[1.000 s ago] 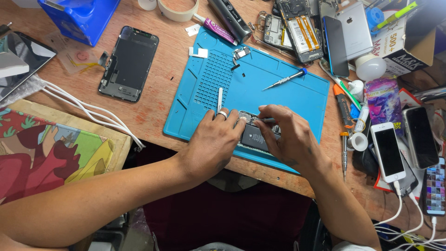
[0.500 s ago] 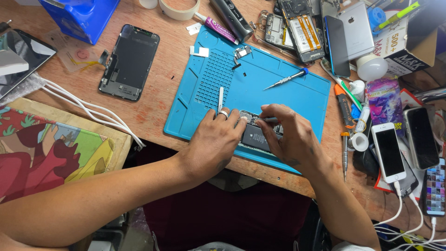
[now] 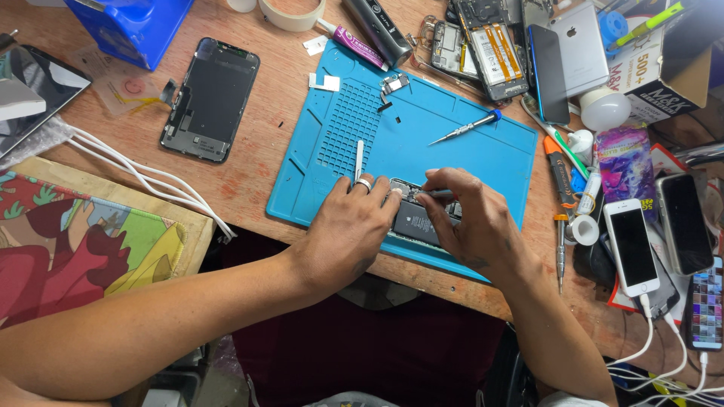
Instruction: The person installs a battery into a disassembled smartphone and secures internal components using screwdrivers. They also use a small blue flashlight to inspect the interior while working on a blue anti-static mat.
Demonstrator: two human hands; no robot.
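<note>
Since a second ago almost nothing has moved; your hands stay over the same spot, and the view has hardly shifted. Your scarred wooden workbench (image 3: 249, 169) carries a flat turquoise rubber repair mat (image 3: 467, 154) with a gridded patch of small square cells; at its near edge lies the opened dark phone body with its black battery showing (image 3: 415, 221). Your left hand (image 3: 351, 237), a ring on one finger, lies flat with fingers pressed on the phone's left end; your right hand (image 3: 475, 226) curls over its right side, fingertips pinching a thin metal tool (image 3: 436, 194) against it. Left of the mat rests a detached glossy black phone screen panel (image 3: 211, 98); a white cardboard box with dark print (image 3: 667, 68) sits at the far right corner; a blue-capped slim steel screwdriver (image 3: 467, 127) lies loose on the mat.
</note>
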